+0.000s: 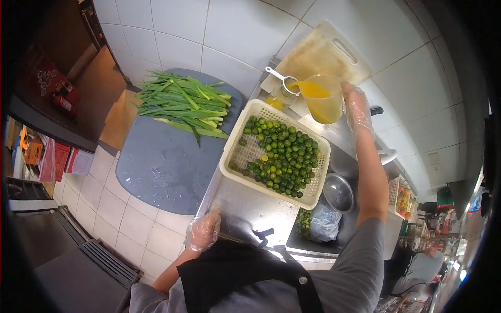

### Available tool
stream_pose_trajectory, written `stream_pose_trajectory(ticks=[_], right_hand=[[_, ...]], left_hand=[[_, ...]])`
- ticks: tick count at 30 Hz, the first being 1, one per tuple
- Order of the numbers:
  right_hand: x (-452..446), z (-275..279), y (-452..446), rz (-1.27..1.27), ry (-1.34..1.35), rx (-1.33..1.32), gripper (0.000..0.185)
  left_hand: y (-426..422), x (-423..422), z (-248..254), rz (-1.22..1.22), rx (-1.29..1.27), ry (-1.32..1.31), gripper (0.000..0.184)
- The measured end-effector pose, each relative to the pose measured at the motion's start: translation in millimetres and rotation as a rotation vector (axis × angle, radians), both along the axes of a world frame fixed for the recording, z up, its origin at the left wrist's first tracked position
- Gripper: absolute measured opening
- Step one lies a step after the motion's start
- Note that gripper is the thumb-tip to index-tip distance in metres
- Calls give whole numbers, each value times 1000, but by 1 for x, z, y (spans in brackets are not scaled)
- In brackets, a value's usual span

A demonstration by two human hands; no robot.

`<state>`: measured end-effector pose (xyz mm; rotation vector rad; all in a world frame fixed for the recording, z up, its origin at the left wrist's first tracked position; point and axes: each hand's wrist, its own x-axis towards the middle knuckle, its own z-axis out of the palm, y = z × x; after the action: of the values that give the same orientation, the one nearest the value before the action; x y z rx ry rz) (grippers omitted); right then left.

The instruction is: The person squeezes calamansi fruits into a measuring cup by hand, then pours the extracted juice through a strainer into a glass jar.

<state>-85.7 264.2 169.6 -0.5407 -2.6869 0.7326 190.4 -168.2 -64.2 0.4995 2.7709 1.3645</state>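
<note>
My right hand (356, 107), in a clear plastic glove, grips a clear pitcher (322, 99) of orange-yellow juice. The pitcher is tilted left, and juice runs from its lip into a small strainer (290, 86) with a white handle. Under the strainer is a clear container (282, 97), partly hidden, with yellow liquid low down. My left hand (203, 230), also gloved, is by the front edge of the steel counter (242, 206). Its fingers are curled in, and nothing shows in them. Between the hands, a cream plastic basket (229, 151) holds many small green limes (284, 156).
Long green leaves (185, 104) lie on a grey board (162, 161) at left. A cutting board (323, 55) leans on the tiled wall. At right, a sink holds a metal bowl (338, 193) and a plastic bag (324, 223). A person (425, 266) stands far right.
</note>
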Motion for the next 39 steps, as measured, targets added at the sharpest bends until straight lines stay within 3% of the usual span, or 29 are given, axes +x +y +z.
stream_pose_trajectory(ticks=[2,9,11,21,26,27,29,32,39], right_hand=[[2,1,-2,45,32,22,49],[2,12,-16,-87,-6,-117,55],[2,13,-17,-76,10,-122,54],[1,13,-11,-80,-9,-118,55],[-3,8,-1,-61,0,-47,55],[-2,11,-6,-61,0,-47,55],[2,16,-14,-96,0,-95,55],[2,16,-13,-93,-3,-114,54],[3,16,-13,-78,18,-174,53]], left_hand=[[2,-2,5,44,-18,161,41],[0,-1,-1,25,-19,146,41],[-3,4,-16,-28,-22,-31,40],[0,1,-2,4,-47,46,36],[-4,16,-59,8,82,-170,36],[-3,13,-47,7,82,-170,36],[1,2,-4,5,-34,12,35],[1,-1,5,3,-83,67,35],[-1,8,-34,3,58,46,34]])
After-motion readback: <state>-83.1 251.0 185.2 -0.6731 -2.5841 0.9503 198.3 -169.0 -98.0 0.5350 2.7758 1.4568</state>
